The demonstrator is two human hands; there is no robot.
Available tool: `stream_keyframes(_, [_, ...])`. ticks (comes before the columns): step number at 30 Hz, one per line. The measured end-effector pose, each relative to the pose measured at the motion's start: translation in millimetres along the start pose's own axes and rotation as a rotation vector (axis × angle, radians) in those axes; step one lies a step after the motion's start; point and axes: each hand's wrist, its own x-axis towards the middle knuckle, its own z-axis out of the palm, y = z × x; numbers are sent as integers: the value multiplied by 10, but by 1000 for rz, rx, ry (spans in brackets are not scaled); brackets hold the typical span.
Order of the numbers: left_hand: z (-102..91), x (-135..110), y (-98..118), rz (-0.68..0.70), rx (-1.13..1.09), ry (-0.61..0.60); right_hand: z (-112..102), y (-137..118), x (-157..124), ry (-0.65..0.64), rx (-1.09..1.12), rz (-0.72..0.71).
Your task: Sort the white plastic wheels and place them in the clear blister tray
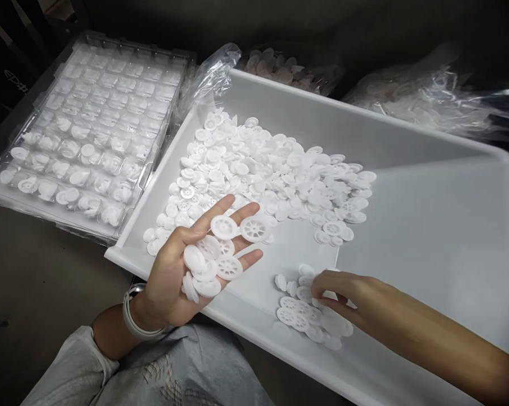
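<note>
My left hand (169, 276) is palm up with its fingers spread, bearing several round white plastic gears (229, 268) with spokes and fine-toothed rims. Inside the large grey tray (427, 225), my right hand (342, 290) reaches down to a small group of the same gears (294, 313). Its thumb and fingers are curled together at a gear on the edge of that group; the fingertips are partly hidden. Beyond both hands, a big loose heap of white gears (254, 169) covers the tray's far left part.
Left of the tray lies a stack of clear blister trays (106, 113) whose pockets hold white parts. A crumpled clear bag (216, 70) sits by the tray's far left corner. More plastic bags (440, 101) with pale parts lie behind the far rim.
</note>
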Motion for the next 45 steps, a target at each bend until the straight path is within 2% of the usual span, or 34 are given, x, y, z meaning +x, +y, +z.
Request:
stream_keyframes(2, [6,-3,-1,-2,11,10,-72,20,-1,-109,13,-10])
stream_keyframes(3, [10,-4,-4,-1,18,18,-139,-5,5,-125,13,-32])
stream_keyframes(5, [18,-3,-14,-4,30,28,-301,-141,20,20,12,-115])
stream_keyframes(8, [25,6,-33,-5,36,25,-531,-521,68,363,84,-360])
stream_keyframes(10, [26,12,-43,6,32,31,-638,-792,150,466,110,-535])
stream_keyframes(13, [32,18,-53,13,30,47,-718,-1058,350,406,148,-618])
stream_keyframes(18, [59,27,-44,6,6,-17,-723,-1137,616,206,300,-594])
stream_keyframes(23, [60,31,-22,-6,5,-13,-715,-1140,614,254,247,-641])
stream_keyframes(29, [40,25,-9,-42,-11,25,-747,-1159,540,202,253,-722])
stream_keyframes(33, [11,30,-8,-60,-20,-11,-729,-1187,546,232,221,-771])
stream_keyframes(40, [14,42,-5,-28,4,4,-686,-1221,639,163,397,-668])
stream_keyframes(45, [12,38,-26,-19,11,19,-653,-1214,656,162,490,-591])
